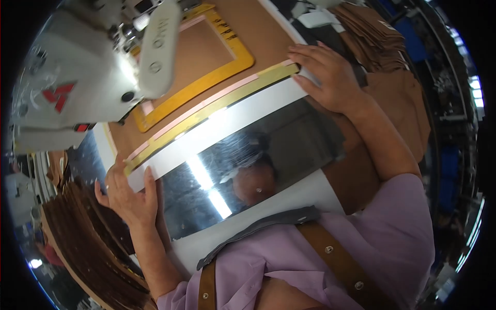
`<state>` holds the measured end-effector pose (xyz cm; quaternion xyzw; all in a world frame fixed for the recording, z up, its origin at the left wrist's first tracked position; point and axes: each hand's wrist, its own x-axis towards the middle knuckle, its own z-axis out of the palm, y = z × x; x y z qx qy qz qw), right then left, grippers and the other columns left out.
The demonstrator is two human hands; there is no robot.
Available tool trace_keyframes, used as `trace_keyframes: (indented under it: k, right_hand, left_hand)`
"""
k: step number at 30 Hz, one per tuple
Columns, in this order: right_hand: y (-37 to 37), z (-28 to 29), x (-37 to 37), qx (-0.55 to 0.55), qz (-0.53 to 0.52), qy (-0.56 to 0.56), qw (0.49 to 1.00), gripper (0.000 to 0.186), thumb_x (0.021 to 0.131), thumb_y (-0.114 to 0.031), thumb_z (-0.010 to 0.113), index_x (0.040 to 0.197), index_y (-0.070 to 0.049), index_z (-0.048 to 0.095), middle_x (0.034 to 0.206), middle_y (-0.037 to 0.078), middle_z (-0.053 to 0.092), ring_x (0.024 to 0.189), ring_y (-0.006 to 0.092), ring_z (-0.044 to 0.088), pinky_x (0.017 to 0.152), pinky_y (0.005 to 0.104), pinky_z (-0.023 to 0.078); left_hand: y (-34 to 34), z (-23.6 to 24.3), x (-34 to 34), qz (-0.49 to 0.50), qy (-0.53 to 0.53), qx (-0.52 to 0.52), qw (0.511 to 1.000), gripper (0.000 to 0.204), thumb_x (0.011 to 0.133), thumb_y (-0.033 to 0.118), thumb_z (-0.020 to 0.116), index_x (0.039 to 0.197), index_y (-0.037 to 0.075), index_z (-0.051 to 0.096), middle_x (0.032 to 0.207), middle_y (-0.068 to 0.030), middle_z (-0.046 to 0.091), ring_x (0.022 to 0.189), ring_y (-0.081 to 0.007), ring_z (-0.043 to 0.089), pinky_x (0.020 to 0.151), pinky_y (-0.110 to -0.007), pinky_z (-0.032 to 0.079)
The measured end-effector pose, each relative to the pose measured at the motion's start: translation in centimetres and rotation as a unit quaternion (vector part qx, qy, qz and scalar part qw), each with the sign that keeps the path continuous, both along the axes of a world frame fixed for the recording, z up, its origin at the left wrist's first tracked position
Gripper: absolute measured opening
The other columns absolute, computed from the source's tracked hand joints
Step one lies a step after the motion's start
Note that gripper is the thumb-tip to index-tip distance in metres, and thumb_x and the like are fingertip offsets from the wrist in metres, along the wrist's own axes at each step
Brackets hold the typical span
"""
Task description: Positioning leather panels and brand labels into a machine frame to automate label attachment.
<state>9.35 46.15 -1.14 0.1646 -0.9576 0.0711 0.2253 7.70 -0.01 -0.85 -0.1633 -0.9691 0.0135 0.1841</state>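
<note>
My left hand grips the left end of a flat sewing template with a yellow edge strip; thumb and fingers lie on either side of that corner, with the outer fingers spread. At the far right end, my right hand holds the same template, its fingers over the top and its thumb at the near edge. Pink tape runs along the strip. Beyond it lies a brown panel, with a yellow frame on top. The fingertips' undersides are hidden.
A white sewing machine head stands at the left, its light arm over the frame. A shiny metal plate lies in front of me. Brown pieces are stacked at the right and at the lower left.
</note>
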Motion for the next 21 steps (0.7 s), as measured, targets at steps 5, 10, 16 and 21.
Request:
trace_keyframes:
  k: [5,10,16,21]
  right_hand:
    - [1.4,3.0,-0.3,0.014,-0.005,0.076,0.997,0.035,0.091,-0.033,0.071,0.117,-0.009,0.07,0.116,0.007,0.072,0.109,0.0262,0.068,0.105,0.0451,0.048]
    - [9.8,8.4,-0.7,0.042,-0.195,0.1,0.975,0.032,0.093,-0.038,0.068,0.106,-0.01,0.077,0.101,0.007,0.074,0.094,0.0305,0.069,0.081,0.0419,0.055]
    - [16.9,8.7,0.8,0.098,-0.361,-0.079,0.924,0.036,0.095,-0.037,0.067,0.114,-0.008,0.076,0.107,0.013,0.076,0.101,0.032,0.071,0.088,0.0439,0.056]
    - [18.2,7.0,0.6,0.096,-0.37,-0.002,0.924,0.03,0.093,-0.037,0.069,0.105,-0.011,0.078,0.094,0.011,0.076,0.09,0.0318,0.072,0.081,0.0432,0.057]
  left_hand:
    - [-0.8,0.3,-0.7,-0.048,0.03,0.007,0.998,0.068,0.094,0.052,0.059,0.146,0.009,0.055,0.144,-0.0118,0.059,0.141,-0.0252,0.049,0.122,-0.052,0.014]
    - [-1.9,-0.6,-0.9,-0.05,0.017,-0.011,0.999,0.046,0.095,0.039,0.066,0.132,0.011,0.066,0.137,-0.0069,0.066,0.134,-0.0218,0.057,0.124,-0.049,0.015]
    - [-2.0,-0.5,-0.9,-0.02,0.052,-0.01,0.998,0.026,0.093,0.032,0.071,0.114,0.016,0.074,0.124,0.0003,0.072,0.119,-0.0161,0.064,0.12,-0.046,0.022]
    - [-2.1,-0.1,-0.6,-0.017,0.069,-0.014,0.997,0.024,0.093,0.032,0.071,0.112,0.017,0.075,0.123,0.0005,0.071,0.117,-0.0166,0.065,0.119,-0.046,0.023]
